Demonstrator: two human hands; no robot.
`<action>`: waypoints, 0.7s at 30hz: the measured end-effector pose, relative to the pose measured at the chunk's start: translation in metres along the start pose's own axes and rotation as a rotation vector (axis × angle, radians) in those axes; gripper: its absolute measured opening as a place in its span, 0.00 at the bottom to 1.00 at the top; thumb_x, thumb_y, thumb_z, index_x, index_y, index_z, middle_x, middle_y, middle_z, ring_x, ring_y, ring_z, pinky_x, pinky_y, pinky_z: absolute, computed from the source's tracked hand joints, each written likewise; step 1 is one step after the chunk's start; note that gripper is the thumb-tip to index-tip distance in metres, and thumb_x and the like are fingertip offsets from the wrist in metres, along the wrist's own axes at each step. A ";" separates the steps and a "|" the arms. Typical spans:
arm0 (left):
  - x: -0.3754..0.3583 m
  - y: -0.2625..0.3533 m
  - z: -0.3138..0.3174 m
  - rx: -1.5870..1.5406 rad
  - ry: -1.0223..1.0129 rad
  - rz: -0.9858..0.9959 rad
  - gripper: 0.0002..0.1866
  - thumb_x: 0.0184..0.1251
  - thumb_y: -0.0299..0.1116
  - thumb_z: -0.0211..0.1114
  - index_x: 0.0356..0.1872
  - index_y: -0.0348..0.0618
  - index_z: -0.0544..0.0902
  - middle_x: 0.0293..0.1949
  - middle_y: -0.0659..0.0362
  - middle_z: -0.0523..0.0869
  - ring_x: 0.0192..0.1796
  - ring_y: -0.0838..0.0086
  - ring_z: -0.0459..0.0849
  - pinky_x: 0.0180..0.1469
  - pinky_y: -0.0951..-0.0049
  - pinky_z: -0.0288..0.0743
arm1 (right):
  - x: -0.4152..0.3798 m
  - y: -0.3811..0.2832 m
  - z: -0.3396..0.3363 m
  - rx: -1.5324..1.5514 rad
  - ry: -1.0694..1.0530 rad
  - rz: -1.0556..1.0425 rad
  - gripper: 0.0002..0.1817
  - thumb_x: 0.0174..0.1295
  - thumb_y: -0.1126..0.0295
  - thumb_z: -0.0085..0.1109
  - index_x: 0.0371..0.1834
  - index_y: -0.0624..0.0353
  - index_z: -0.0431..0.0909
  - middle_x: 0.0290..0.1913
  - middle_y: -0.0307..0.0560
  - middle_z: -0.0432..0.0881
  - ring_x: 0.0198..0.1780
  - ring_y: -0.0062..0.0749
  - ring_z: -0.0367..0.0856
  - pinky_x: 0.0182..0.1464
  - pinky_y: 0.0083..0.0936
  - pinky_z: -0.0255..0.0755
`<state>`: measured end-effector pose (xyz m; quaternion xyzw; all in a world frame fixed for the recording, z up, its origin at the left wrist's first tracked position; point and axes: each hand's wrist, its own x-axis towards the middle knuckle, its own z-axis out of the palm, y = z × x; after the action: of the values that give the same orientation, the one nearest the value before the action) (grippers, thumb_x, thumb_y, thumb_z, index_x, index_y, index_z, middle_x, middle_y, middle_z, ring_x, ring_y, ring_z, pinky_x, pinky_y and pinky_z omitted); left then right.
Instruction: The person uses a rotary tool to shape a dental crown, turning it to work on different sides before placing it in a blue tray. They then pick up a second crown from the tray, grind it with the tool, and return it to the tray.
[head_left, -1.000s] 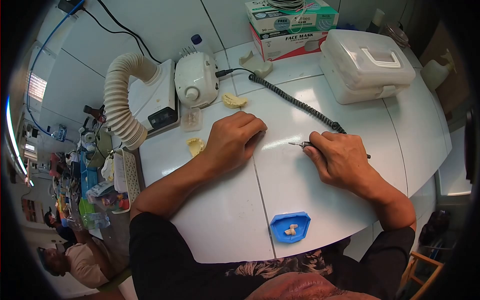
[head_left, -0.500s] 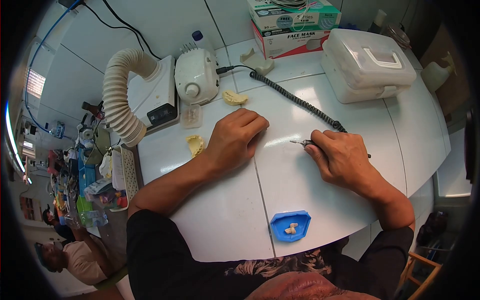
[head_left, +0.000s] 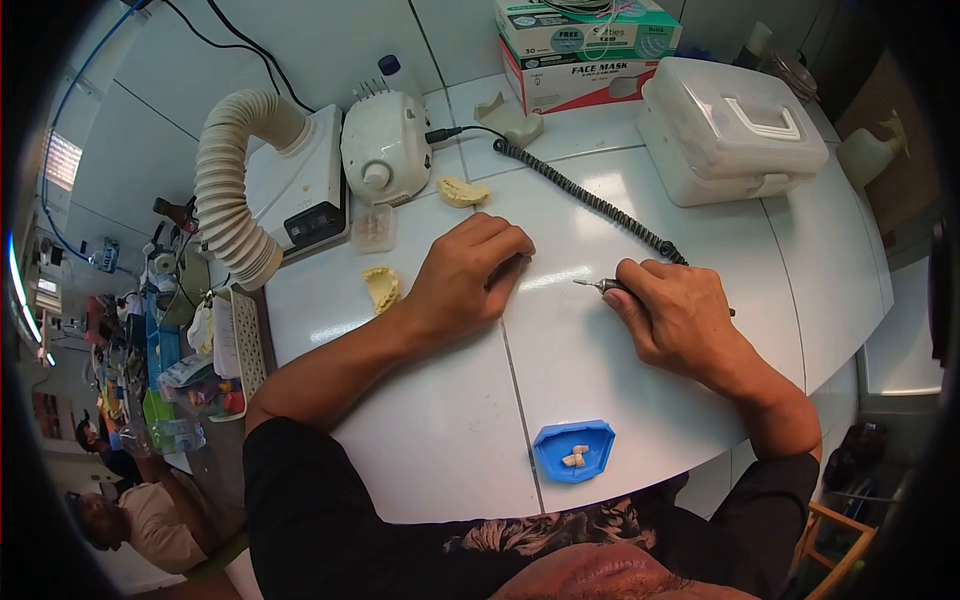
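The right hand (head_left: 680,315) grips a drill (head_left: 609,286), tip toward nine o'clock; a slip could nick the curled left hand (head_left: 470,272), whose grip is unclear.

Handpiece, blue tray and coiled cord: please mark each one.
Handpiece (head_left: 607,286): head view, on its metal front end.
Blue tray (head_left: 551,448): head view, on its bare left inside.
Coiled cord (head_left: 590,202): head view, midway along its coils.

The right hand (head_left: 680,315) has the handpiece (head_left: 602,286) in it; the left hand (head_left: 465,275) lies left, on the table (head_left: 430,450); beyond it — a dental cast (head_left: 462,192), then the control unit (head_left: 385,150); the case (head_left: 730,140) stands right of the boxes (head_left: 550,85); before the hands — a dish (head_left: 597,438) with small pieces (head_left: 574,458) inside.
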<state>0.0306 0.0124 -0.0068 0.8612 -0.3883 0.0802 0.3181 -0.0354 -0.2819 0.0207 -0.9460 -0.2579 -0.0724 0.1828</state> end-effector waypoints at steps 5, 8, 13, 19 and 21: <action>-0.005 0.010 0.002 -0.650 -0.044 -0.340 0.09 0.84 0.24 0.70 0.59 0.38 0.89 0.49 0.62 0.89 0.53 0.78 0.85 0.57 0.71 0.81 | -0.001 0.001 0.000 0.008 -0.014 0.008 0.13 0.80 0.59 0.67 0.41 0.57 0.81 0.28 0.48 0.84 0.26 0.53 0.85 0.28 0.47 0.75; -0.006 0.004 0.007 -0.725 -0.084 -0.344 0.11 0.87 0.27 0.68 0.62 0.37 0.88 0.51 0.62 0.89 0.54 0.81 0.84 0.58 0.73 0.80 | 0.000 0.001 0.000 0.015 -0.018 0.009 0.13 0.80 0.59 0.67 0.41 0.57 0.81 0.28 0.48 0.84 0.26 0.52 0.85 0.28 0.47 0.74; -0.005 0.002 0.008 -0.770 -0.042 -0.388 0.13 0.83 0.27 0.72 0.62 0.38 0.90 0.49 0.61 0.91 0.50 0.84 0.85 0.53 0.77 0.79 | 0.001 0.001 -0.001 0.021 -0.023 0.008 0.13 0.80 0.60 0.67 0.41 0.57 0.81 0.28 0.48 0.84 0.27 0.52 0.86 0.28 0.48 0.74; -0.006 0.000 0.005 -0.736 -0.118 -0.402 0.14 0.82 0.27 0.76 0.63 0.36 0.88 0.51 0.61 0.90 0.53 0.82 0.86 0.59 0.77 0.81 | 0.001 0.000 -0.001 0.018 -0.032 0.019 0.13 0.80 0.60 0.67 0.42 0.57 0.82 0.29 0.47 0.84 0.27 0.52 0.86 0.29 0.48 0.74; -0.006 0.001 0.004 -0.752 -0.122 -0.443 0.14 0.81 0.27 0.77 0.62 0.36 0.88 0.50 0.62 0.91 0.51 0.82 0.87 0.57 0.77 0.81 | 0.001 0.000 -0.002 0.020 -0.033 0.020 0.13 0.80 0.60 0.67 0.42 0.57 0.82 0.29 0.47 0.84 0.28 0.52 0.86 0.29 0.47 0.74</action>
<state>0.0254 0.0133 -0.0120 0.7513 -0.2144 -0.1878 0.5953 -0.0346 -0.2820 0.0223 -0.9476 -0.2521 -0.0525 0.1889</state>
